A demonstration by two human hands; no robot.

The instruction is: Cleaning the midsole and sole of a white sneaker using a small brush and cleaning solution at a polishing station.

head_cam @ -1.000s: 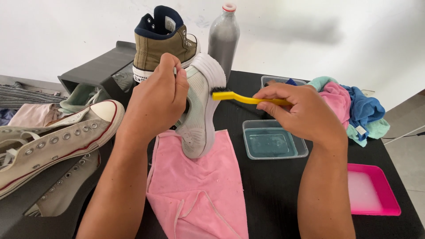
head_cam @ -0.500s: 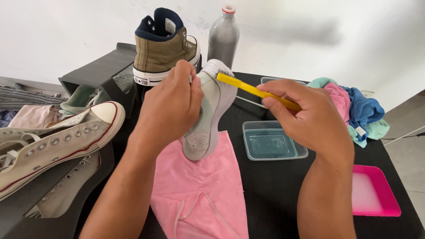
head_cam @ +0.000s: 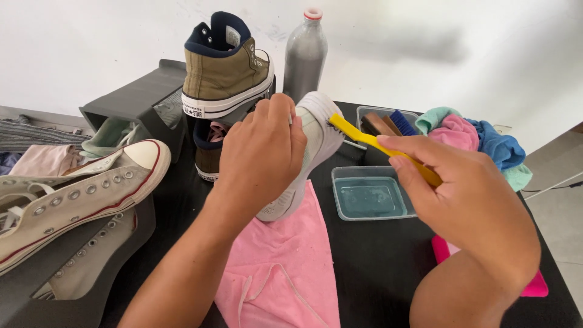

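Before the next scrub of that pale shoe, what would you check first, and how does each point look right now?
1. Left hand has a firm grip on the pale shoe: ok.
2. Right hand holds the yellow brush: ok.
3. Brush head meets the shoe's sole edge: ok, though the bristles are hidden.
4. Pink cloth lies under the shoe to catch drips: ok.
5. Clear tub of water within reach: ok.
6. Shoe clean enough to stop: cannot tell.
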